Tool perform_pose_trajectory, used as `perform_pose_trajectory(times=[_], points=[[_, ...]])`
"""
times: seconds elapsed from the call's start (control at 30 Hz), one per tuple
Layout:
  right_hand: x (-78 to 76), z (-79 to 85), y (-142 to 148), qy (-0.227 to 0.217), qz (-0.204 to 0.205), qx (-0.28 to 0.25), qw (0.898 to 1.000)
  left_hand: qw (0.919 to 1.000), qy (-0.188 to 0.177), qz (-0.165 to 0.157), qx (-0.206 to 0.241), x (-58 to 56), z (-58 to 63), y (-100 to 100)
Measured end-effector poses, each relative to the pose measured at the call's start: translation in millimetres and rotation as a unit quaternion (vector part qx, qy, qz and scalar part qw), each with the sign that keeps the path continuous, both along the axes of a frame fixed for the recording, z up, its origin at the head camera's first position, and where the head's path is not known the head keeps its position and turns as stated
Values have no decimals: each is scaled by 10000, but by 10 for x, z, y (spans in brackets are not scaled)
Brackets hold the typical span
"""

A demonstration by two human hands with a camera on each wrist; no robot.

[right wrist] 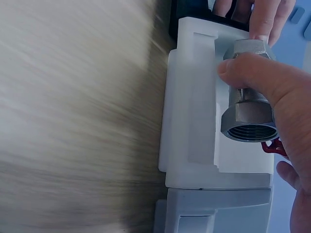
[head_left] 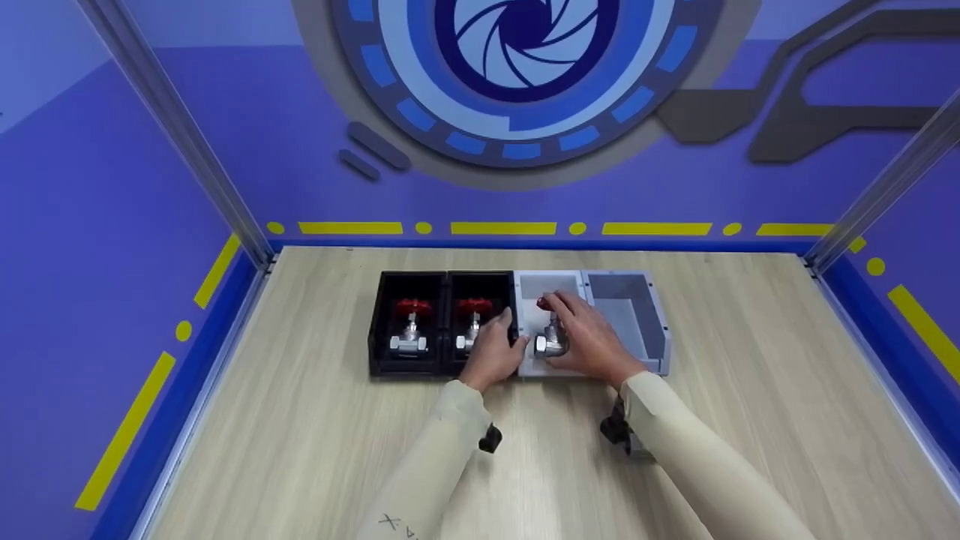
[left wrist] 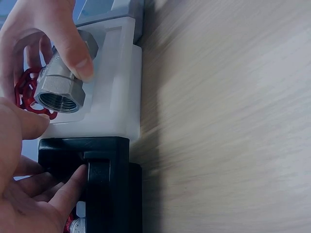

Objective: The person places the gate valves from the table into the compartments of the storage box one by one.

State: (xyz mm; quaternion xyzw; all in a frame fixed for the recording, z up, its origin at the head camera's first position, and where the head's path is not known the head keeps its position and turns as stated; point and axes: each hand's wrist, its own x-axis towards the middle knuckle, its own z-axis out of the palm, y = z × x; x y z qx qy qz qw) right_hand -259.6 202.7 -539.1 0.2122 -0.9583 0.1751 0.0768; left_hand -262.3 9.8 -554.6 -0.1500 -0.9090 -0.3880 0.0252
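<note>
My right hand (head_left: pixel 592 341) grips a metal valve (head_left: pixel 553 339) with a red handwheel (head_left: pixel 543 304), held within the white bin (head_left: pixel 531 283). In the right wrist view its thumb lies across the valve body (right wrist: pixel 248 94), and a threaded opening faces the camera. My left hand (head_left: pixel 495 352) straddles the wall between the white bin and the neighbouring black bin (left wrist: pixel 108 184), thumb on the white side, fingers inside the black one. The left thumb comes close to the held valve's end. Another red-wheeled valve (head_left: pixel 466 341) stands in that black bin, partly hidden by the left hand.
The bins form one row on the wooden table (head_left: pixel 322 420). At the left end, another black bin (head_left: pixel 381 322) contains a similar valve (head_left: pixel 409 341); a grey bin (head_left: pixel 637 300) ends the row at right. Printed panels (head_left: pixel 225 120) surround the table at back and sides.
</note>
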Motion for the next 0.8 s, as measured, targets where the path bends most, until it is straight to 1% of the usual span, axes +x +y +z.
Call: perform_pose_trajectory(times=[0.37,0.5,0.63,0.8], points=[[-48,9,-4,-197,-15,7,9998,9998,-181,46,-70,7,14,-2],[-65,11,-9,-328,-4,-94,9994,9998,-180,43,-116,10,22,2],[-79,27,-21,-571,-70,-216,9981,9998,-184,69,-81,10,28,8],[-100,34,-36,-794,-141,-187,9966,9999,-42,98,-114,14,19,3]])
